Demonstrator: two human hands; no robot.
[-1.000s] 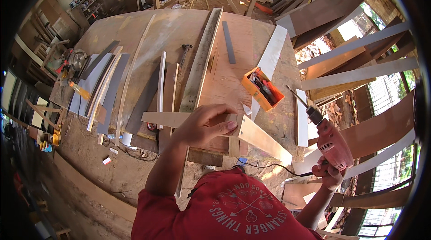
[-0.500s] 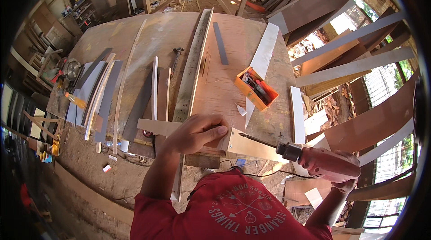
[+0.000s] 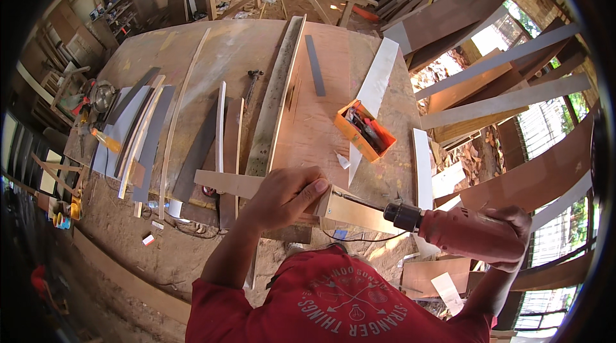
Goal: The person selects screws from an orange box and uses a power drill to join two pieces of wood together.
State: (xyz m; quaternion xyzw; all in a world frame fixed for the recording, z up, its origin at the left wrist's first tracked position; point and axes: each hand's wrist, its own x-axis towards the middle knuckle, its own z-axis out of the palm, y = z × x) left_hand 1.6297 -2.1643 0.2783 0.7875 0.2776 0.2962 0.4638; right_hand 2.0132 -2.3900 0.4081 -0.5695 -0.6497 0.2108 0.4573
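My left hand [image 3: 287, 194] is closed around the wooden piece [image 3: 326, 202] at the table's near edge, thumb on top. A long pale board [image 3: 224, 182] sticks out to the left from under that hand, and another pale board [image 3: 366, 213] runs off to the right. With my right hand [image 3: 513, 227] I grip a red power drill [image 3: 471, 232], held nearly level and pointing left. Its long thin bit [image 3: 359, 198] reaches the end face of the wooden piece beside my left thumb. Whether the tip has entered the wood I cannot tell.
An orange box of tools [image 3: 366, 130] and a small white bottle [image 3: 342, 160] stand on the wooden table [image 3: 244, 48]. A hammer [image 3: 254, 80], a long concrete-stained beam [image 3: 277, 99] and several strips lie there too. Boards lean at the right; a dark cord [image 3: 366, 238] hangs near me.
The drill has moved slightly left toward the wooden piece, and its bit now reaches the end face. My left hand keeps its hold.
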